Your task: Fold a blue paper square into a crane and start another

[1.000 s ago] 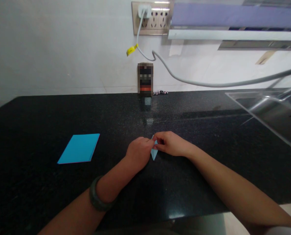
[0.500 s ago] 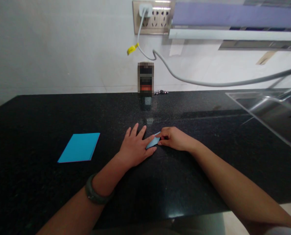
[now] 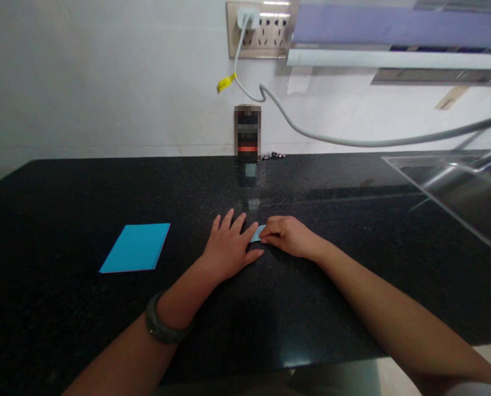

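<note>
A small folded piece of light blue paper [image 3: 257, 234] lies on the black countertop [image 3: 245, 324], partly covered by both hands. My left hand [image 3: 227, 245] rests flat with its fingers spread, its index finger along the left side of the paper and its thumb stretched out below. With fingertips closed together, my right hand [image 3: 288, 235] pinches the right end of the paper. Further left on the counter lies a flat stack of bright blue square paper [image 3: 136, 247], apart from both hands.
A phone-like dark object [image 3: 247, 132], pixelated, leans upright against the wall. Beside it is a small beaded string [image 3: 274, 156]. A grey cable [image 3: 331, 140] runs from the wall socket [image 3: 264, 30] to the right. A metal sink [image 3: 468, 181] is set in at the right.
My right hand has shifted slightly left and down along the paper, and less of the paper shows between the hands. My left hand stays nearly in place.
</note>
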The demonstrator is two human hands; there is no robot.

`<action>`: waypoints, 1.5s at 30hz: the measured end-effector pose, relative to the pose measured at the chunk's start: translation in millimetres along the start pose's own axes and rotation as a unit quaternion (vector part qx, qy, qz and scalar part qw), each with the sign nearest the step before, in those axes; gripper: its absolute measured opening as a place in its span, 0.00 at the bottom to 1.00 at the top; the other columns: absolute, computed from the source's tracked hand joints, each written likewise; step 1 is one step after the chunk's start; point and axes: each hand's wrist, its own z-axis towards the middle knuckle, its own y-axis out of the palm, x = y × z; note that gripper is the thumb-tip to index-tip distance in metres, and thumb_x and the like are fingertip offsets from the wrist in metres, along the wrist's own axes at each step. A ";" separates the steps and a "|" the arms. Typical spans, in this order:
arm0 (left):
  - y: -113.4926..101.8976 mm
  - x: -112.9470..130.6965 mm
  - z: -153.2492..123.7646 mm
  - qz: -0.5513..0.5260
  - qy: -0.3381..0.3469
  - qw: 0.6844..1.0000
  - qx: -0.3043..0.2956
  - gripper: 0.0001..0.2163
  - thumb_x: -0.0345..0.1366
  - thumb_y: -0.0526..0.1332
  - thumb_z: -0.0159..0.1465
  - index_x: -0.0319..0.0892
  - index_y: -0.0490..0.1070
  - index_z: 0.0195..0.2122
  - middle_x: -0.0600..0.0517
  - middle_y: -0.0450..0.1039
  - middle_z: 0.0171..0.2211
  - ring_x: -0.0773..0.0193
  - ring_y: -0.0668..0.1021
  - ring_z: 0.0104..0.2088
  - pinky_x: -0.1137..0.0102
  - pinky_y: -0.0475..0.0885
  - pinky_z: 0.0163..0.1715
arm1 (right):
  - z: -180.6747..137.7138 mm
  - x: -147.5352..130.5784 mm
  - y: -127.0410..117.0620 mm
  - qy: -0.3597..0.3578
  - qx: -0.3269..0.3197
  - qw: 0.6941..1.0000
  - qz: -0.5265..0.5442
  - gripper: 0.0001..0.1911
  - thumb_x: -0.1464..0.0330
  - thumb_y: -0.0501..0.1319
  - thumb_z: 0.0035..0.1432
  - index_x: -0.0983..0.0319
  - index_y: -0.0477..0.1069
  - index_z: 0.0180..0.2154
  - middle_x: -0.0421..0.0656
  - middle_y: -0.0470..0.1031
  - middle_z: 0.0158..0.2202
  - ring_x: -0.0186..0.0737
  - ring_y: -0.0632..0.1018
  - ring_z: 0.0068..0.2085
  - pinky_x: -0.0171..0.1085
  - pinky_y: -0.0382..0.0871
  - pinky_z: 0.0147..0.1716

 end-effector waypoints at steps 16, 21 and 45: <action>4.3 3.2 7.6 -0.211 -0.035 0.977 -0.008 0.06 0.27 0.56 0.58 0.38 0.72 0.34 0.48 0.69 0.35 0.63 0.72 0.37 0.68 0.69 0.40 | -0.1 -0.5 -1.8 -0.019 -0.020 0.998 -0.053 0.08 0.72 0.54 0.59 0.64 0.73 0.35 0.43 0.69 0.33 0.35 0.72 0.36 0.33 0.63 0.37; 4.7 2.5 8.4 -0.220 -0.049 0.974 0.008 0.06 0.26 0.55 0.58 0.39 0.71 0.32 0.49 0.68 0.34 0.64 0.72 0.36 0.68 0.69 0.39 | -0.4 0.2 -4.0 -0.026 -0.030 0.998 -0.057 0.08 0.69 0.56 0.58 0.63 0.72 0.37 0.43 0.68 0.34 0.35 0.71 0.35 0.32 0.63 0.36; 8.6 -2.8 10.9 -0.242 -0.077 0.967 0.028 0.06 0.25 0.56 0.56 0.41 0.69 0.32 0.51 0.68 0.33 0.63 0.72 0.37 0.66 0.69 0.40 | 9.5 -8.2 4.7 0.021 -0.023 0.983 -0.182 0.11 0.70 0.49 0.62 0.64 0.69 0.36 0.44 0.68 0.34 0.35 0.70 0.34 0.32 0.60 0.31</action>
